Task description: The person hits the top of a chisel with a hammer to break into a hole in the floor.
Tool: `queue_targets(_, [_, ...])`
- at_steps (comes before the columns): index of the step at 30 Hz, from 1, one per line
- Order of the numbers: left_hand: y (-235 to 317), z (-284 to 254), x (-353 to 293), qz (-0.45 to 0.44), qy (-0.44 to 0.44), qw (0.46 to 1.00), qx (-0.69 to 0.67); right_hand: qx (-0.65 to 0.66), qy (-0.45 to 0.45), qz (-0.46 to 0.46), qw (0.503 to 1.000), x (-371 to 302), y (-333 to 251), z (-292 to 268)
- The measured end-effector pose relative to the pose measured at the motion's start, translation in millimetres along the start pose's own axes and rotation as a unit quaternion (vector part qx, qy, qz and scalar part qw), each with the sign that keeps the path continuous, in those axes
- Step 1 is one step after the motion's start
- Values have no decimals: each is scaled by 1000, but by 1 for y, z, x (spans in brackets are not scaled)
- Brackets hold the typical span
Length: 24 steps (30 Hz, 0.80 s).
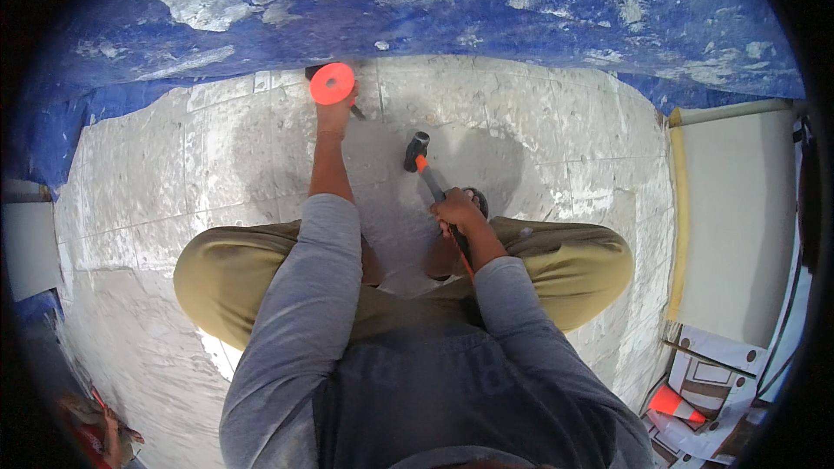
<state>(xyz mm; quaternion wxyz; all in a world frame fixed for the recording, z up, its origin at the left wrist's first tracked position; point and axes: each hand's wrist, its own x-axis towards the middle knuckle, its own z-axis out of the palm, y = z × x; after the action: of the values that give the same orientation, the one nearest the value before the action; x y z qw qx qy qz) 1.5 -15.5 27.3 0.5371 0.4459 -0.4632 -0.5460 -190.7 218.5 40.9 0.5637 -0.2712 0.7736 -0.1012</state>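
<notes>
At the far part of the floor, my left hand (334, 115) is wrapped round a chisel under its round orange hand guard (333, 83). Dark metal shows beside the guard and by my wrist; the chisel's tip is mostly hidden. My right hand (455, 210) grips a short-handled sledgehammer (417, 151) by its grey and orange handle. The black hammer head points away from me, a little above the floor or over it; I cannot tell if it touches. It is apart from the chisel, to its right and nearer. Beneath both hands lies the dusty tiled floor (573, 139).
A blue, white-splashed sheet (486, 0) borders the far side. On the right stands a pale panel (734, 226) with a yellow edge. An orange and white cone (676, 403) lies near printed boards at lower right. Another person (104, 434) is at lower left. My bent knees flank my arms.
</notes>
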Motion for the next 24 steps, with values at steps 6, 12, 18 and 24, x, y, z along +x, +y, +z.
queue_targets(6, [-35,-1,6,73,-39,990,111,109,-3,-7,994,-13,-7,7])
queue_targets(12, [-55,2,5,146,-14,981,123,30,-17,-28,999,-15,-12,6])
queue_targets(18, [-38,8,-2,154,-78,976,136,-63,73,-78,992,-28,-17,5])
queue_targets(24, [-30,7,3,193,-107,967,124,98,51,-232,966,-150,-112,-21])
